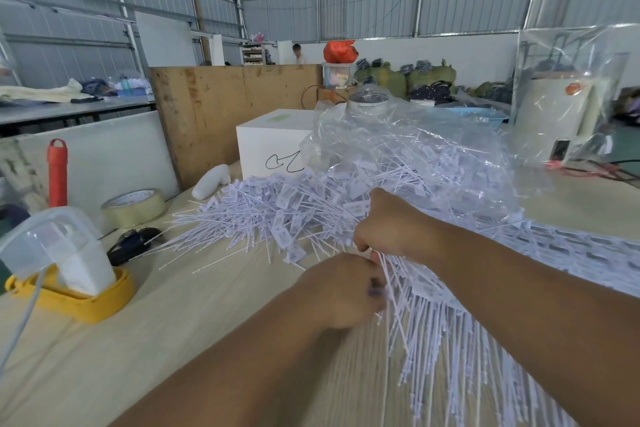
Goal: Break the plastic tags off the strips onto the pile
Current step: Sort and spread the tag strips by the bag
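Both hands gripped the strip [433,315]: right hand [391,229] pinched its top, left hand [343,291] curled round a tag, near the desk's front edge; a hard snap could've flung tags past the pile [277,215].

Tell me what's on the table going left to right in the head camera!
Yellow stand → tape roll → pile of white tags → hands, left and right, gripping a strip → clear plastic bag.
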A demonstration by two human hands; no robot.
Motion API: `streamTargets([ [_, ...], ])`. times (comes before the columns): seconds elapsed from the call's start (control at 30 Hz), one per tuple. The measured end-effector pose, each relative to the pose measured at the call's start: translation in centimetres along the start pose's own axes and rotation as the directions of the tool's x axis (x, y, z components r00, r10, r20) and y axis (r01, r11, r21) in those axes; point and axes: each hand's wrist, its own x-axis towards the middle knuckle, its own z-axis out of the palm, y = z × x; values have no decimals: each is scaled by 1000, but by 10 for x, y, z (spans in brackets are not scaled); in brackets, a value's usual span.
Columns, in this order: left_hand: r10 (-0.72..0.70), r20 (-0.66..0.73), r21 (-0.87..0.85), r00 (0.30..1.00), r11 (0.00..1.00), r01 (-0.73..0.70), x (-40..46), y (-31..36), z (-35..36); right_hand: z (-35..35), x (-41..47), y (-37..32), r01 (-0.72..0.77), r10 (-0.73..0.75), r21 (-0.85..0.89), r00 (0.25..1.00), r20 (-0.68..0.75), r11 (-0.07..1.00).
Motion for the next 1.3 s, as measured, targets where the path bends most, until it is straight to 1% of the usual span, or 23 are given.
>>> streamTargets([
  [0.07,-18,-34,-22,999,1000,17,-1,-12,-6,-2,0,3,-6,6,17,1000,1,1000],
  [0.13,-49,-111,-124,993,992,35,-3,-27,-13,-2,0,6,-5,5,31,1000,6,999],
  [0.2,-109,-191,-232,975,971,62,-4,-43,-21,1,1,7,-12,11,45,1000,12,999],
  [0.3,-231,-297,-322,926,937,131,-3,-57,-26,8,1,7,-56,53,100,998,39,993],
  [0.4,-270,-367,-355,890,925,134,0,-59,-21,16,0,5,-106,97,116,992,77,988],
  [0.5,-279,-399,-402,873,909,107,-1,-57,-16,25,1,5,-112,108,120,993,41,986],
  [0.57,-298,-409,-371,863,918,142,-4,-57,-17,31,4,8,-113,114,112,993,-4,987],
  [0.63,-357,-375,-257,856,927,274,-10,-59,-22,35,5,10,-108,113,115,993,-36,987],
  [0.67,-383,-314,-168,869,923,347,-12,-58,-24,36,6,10,-110,116,121,992,-49,987],
  [0.7,-410,-215,-69,886,912,405,-14,-54,-25,38,5,11,-114,122,118,990,-68,986],
  [0.73,-441,-112,18,890,895,446,-15,-49,-24,40,4,10,-117,126,93,988,-93,989],
  [0.77,-469,-45,84,882,878,471,-15,-44,-20,43,2,9,-119,123,41,985,-118,992],
  [0.8,-481,-29,126,876,868,481,-14,-38,-15,48,0,7,-116,111,-25,984,-136,993],
  [0.87,-471,-51,159,881,867,473,-9,-30,-8,57,-4,3,-90,70,-136,987,-146,987],
  [0.9,-476,-44,142,878,867,478,-8,-28,-8,61,-3,2,-78,56,-156,988,-142,985],
  [0.97,-491,-2,80,871,868,489,-6,-29,-10,63,-2,0,-76,60,-142,992,-115,987],
  [1.03,-454,19,38,891,891,453,-8,-32,-12,60,-1,-3,-80,74,-101,995,-63,992],
  [1.1,-408,3,3,913,913,408,-13,-33,-13,60,-1,-3,-80,79,-57,996,-29,995],
  [1.13,-393,-7,-43,919,919,393,-16,-32,-12,61,-1,-4,-85,84,-22,996,-16,996],
  [1.2,-389,-20,-202,921,904,377,-20,-33,-11,62,-2,-8,-88,88,65,996,12,994],
  [1.3,-434,-24,-420,901,822,385,-23,-33,-10,59,-1,-12,-102,94,170,994,58,980],
])
